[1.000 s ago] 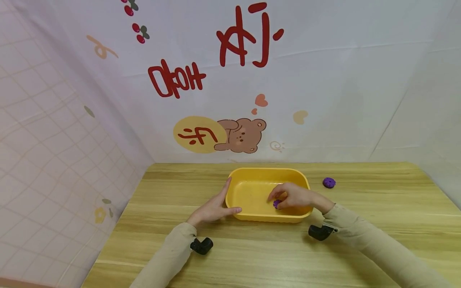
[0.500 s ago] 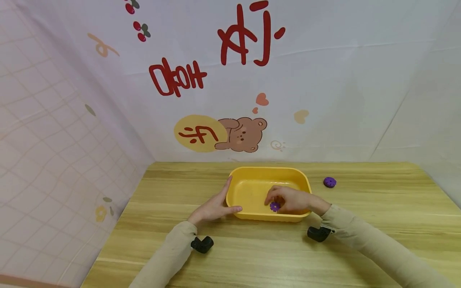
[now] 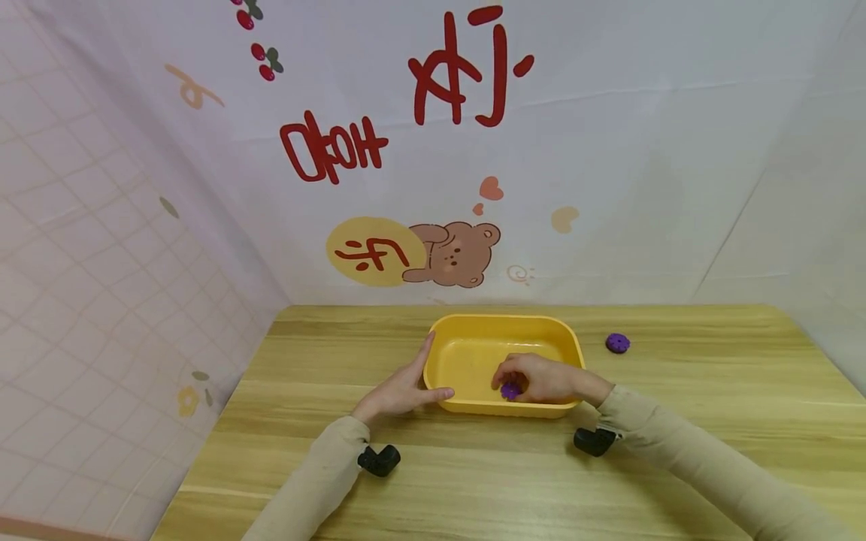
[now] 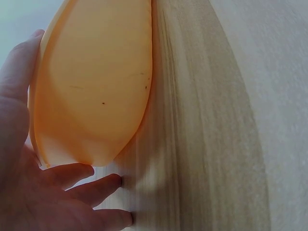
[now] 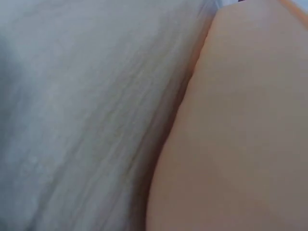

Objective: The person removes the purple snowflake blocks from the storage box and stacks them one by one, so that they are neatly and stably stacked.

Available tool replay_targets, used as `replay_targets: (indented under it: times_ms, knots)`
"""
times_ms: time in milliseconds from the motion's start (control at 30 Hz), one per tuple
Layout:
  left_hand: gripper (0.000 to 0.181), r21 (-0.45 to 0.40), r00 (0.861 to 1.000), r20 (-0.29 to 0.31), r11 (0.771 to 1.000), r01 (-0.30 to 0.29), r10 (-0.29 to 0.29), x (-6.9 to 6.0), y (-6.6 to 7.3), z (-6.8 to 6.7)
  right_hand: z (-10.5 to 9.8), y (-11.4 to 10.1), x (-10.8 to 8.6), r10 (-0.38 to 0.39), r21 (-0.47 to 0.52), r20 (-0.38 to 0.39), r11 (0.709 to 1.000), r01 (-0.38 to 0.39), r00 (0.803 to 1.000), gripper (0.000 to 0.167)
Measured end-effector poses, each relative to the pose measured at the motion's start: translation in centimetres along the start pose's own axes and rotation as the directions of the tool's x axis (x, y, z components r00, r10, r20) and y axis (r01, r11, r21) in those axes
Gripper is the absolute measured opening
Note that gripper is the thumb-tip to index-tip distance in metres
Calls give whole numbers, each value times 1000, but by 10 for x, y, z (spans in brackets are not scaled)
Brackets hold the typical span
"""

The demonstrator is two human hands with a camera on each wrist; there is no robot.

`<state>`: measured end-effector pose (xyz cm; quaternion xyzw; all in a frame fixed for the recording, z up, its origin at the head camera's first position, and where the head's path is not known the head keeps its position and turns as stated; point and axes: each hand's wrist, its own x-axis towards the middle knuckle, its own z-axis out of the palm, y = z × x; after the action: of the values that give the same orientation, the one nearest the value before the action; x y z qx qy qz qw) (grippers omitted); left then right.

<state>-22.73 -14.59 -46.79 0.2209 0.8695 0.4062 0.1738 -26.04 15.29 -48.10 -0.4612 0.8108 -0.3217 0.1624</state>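
A yellow plastic basin (image 3: 467, 364) stands on the wooden table. The left hand (image 3: 399, 387) steadies its left end in the head view, thumb across the near rim and fingers along the end wall. In the left wrist view that hand's fingers (image 4: 98, 188) spread beside the basin wall (image 4: 96, 82). Inside the basin, the right hand (image 3: 541, 377) curls its fingers round a small purple notched disc (image 3: 510, 391) and holds it low near the front wall. The right wrist view shows only the outer basin wall (image 5: 231, 125), with hand and disc out of sight.
Another purple notched piece (image 3: 618, 343), which may be several stacked discs, lies on the table (image 3: 473, 473) right of the basin. A printed cloth backdrop (image 3: 609, 150) rises behind the table. Each sleeve cuff carries a black camera mount (image 3: 379, 460).
The right hand has moved slightly left inside the basin, and the purple disc has shifted left and turned with it. The left hand and the basin have stayed in place.
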Motion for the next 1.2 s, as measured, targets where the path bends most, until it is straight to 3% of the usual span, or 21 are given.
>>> replay_targets:
  times_ms: [300, 567, 867, 1200]
  knots:
    - [107, 7, 1000, -3, 1000, 0, 0, 1, -1, 1, -2, -2, -2, 43, 216, -117, 976, -17, 992, 27]
    - [107, -10, 1000, 2, 1000, -2, 2, 1, 0, 1, -13, -14, -6, -25, 227, -213, 971, 74, 977, 29]
    - [107, -6, 1000, 4, 1000, -8, 8, 1, -1, 0, -28, 0, -20, -114, 182, -290, 968, 172, 950, 29]
    - [108, -14, 1000, 3, 1000, -20, 20, 1, -1, 0, -54, 3, -52, 18, 144, -334, 989, 32, 942, 31]
